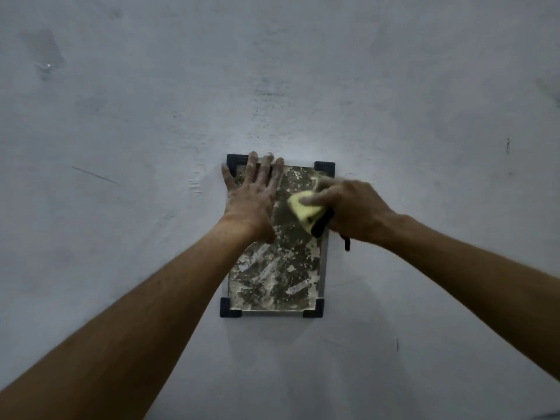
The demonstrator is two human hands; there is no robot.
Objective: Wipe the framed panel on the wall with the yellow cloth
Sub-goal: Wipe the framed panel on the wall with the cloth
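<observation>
A small framed panel [272, 277] hangs on the grey wall, with a pale metal rim and dark corner pieces; its surface is blotched with whitish smears. My left hand [251, 195] lies flat on the panel's upper left part, fingers spread over the top edge. My right hand [348, 207] is closed around a folded yellow cloth [304, 209] and presses it against the upper right of the panel. A dark strip shows under the cloth and a dark strap end hangs below my right hand.
The grey plastered wall [303, 71] fills the view, with faint scuffs and scratches. A small nail or screw [48, 65] sticks out at the upper left. My two bare forearms reach in from the bottom corners.
</observation>
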